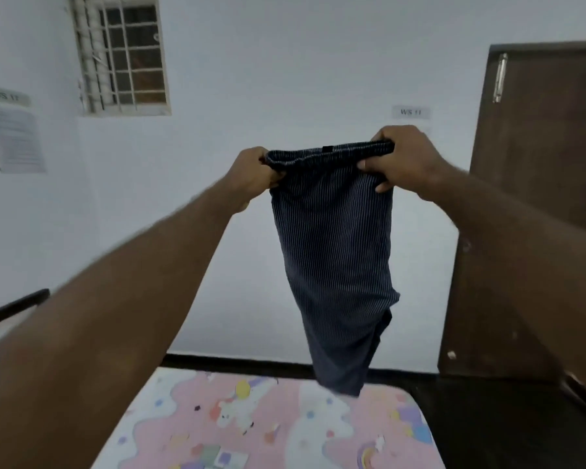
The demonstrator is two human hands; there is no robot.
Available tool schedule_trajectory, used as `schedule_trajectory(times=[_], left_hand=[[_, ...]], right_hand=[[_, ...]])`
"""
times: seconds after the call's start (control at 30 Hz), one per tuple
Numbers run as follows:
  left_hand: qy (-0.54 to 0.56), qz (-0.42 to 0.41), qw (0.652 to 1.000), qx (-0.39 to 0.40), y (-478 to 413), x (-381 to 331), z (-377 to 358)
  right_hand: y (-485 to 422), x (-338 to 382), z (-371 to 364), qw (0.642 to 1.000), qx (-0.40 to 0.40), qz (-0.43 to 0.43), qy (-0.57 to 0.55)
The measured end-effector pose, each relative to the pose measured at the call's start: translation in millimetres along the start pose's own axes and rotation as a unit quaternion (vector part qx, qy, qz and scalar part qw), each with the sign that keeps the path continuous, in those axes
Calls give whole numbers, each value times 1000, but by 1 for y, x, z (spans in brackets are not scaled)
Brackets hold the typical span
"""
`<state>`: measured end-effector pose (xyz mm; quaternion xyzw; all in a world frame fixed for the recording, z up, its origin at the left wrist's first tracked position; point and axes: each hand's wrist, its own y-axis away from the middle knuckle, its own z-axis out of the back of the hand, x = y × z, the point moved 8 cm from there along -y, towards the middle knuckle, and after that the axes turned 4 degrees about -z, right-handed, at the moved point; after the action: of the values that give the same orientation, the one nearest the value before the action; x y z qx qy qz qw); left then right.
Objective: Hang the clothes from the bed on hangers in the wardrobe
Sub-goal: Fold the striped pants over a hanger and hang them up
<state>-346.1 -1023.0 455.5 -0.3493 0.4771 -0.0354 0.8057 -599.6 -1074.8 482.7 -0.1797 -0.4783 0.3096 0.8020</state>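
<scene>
Back wall: small white rectangular paper label (410, 112) reads "WS 11".
Left wall, top: white paper strip (6, 95), blurred, appears to read "WS 11".
Left wall, below: white printed paper sheet (17, 140), its text too small to read.

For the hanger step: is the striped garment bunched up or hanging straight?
Hanging straight: left hand and right hand grip its waistband, and the striped garment drops freely toward the bed.
</scene>
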Motion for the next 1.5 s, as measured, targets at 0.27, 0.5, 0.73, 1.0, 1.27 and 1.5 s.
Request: schedule_trajectory(times=[0.27,0.5,0.73,1.0,1.27,1.5], left_hand=[[8,42,991,131,273,68,24],[-115,271,926,235,583,286,13],[-174,390,858,287,704,353,12],[-138,405,845,321,635,376,-32],[-64,459,831,306,488,443,-161],[-87,426,863,255,324,551,-294]], right_hand=[[271,-28,-77,994,65,-90,-2],[573,-154,-286,898,277,-339,36],[680,-187,-348,849,361,-385,32],[642,-246,-332,843,295,-448,-40],[523,-400,-305,798,153,-561,-157],[377,-579,-321,796,79,-566,-199]])
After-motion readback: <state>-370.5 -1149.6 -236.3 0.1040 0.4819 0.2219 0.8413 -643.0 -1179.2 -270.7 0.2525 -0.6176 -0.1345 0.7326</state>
